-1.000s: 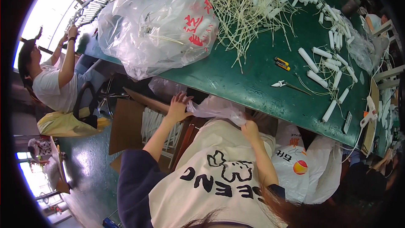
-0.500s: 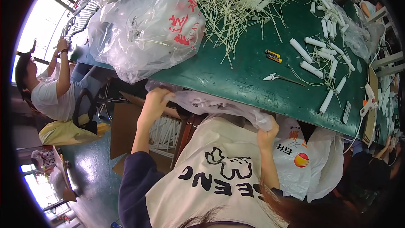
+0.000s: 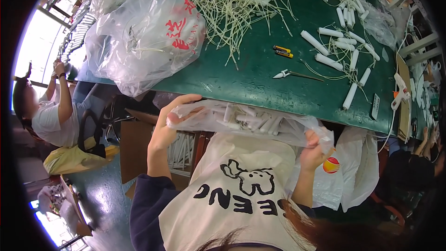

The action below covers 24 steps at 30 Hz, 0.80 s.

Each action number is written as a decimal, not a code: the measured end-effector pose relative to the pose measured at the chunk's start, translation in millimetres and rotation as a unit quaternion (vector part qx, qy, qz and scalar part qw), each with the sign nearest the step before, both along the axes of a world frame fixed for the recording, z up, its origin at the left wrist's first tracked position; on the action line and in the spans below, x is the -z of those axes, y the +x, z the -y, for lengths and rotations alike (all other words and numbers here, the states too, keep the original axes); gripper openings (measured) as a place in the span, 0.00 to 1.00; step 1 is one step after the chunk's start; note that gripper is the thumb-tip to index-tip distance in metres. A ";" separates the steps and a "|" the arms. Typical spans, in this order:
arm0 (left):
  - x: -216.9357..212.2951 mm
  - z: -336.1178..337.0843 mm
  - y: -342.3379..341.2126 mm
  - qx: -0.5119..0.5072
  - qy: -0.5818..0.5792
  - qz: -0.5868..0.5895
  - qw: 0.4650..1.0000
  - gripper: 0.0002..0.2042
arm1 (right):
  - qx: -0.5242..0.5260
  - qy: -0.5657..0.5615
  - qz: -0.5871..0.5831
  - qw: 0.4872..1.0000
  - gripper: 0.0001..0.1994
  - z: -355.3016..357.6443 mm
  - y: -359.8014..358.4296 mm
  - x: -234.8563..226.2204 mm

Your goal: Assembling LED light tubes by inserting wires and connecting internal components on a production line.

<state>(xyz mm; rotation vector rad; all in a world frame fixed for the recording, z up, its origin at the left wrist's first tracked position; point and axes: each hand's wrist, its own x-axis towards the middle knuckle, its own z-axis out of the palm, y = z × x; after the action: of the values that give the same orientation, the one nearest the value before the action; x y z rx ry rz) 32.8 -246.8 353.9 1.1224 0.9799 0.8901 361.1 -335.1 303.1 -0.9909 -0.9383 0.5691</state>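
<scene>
I hold a clear plastic bag (image 3: 253, 122) stretched sideways over my lap, just below the near edge of the green table (image 3: 260, 83). Several white tubes lie inside it. My left hand (image 3: 173, 120) grips the bag's left end with fingers curled over the film. My right hand (image 3: 314, 151) pinches the bag's right end. My cream apron with dark letters is under the bag.
On the table lie a heap of thin pale wires (image 3: 237, 7), loose white tubes (image 3: 346, 49), small pliers (image 3: 290, 74), a yellow-black tool (image 3: 282, 52) and large filled plastic bags (image 3: 148, 37). A person in a white shirt (image 3: 51, 111) works at the left. A cardboard box (image 3: 139, 144) stands under the table.
Both my hands have lifted the bag from under the table edge and pulled it wider apart. My left hand moved left and up, my right hand moved right.
</scene>
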 end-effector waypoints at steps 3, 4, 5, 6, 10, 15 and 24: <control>-3.4 3.2 -12.2 0.049 0.004 0.005 0.999 0.42 | 0.005 -0.003 0.019 1.000 0.10 1.0 -0.7 -36.6; -4.6 5.9 -8.9 0.052 0.004 0.004 0.999 0.42 | 0.007 -0.020 0.064 0.998 0.10 3.4 -1.5 -45.2; -5.6 8.7 -3.6 0.068 0.037 0.047 0.996 0.44 | 0.025 -0.012 0.068 0.997 0.11 4.8 -0.1 -42.9; -6.0 11.4 -0.7 0.084 0.071 0.089 0.990 0.47 | 0.026 -0.011 0.069 0.997 0.11 7.8 2.6 -44.3; 3.9 23.0 4.7 0.088 0.049 0.244 0.965 0.56 | -0.157 0.032 -0.086 0.983 0.14 23.3 15.6 -51.0; 10.6 15.5 6.7 0.102 0.042 0.161 0.981 0.58 | -0.160 0.009 -0.052 0.986 0.13 20.0 29.6 -51.7; -58.5 14.2 -14.4 -0.059 0.258 -0.243 0.933 0.11 | -0.230 -0.025 0.041 0.972 0.12 11.9 45.1 -54.5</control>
<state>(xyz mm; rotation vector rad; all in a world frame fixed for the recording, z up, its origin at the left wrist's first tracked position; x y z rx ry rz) 18.4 -261.0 412.4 1.8073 1.2635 1.0240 406.2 -347.0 357.6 -0.8470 -1.2439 0.9493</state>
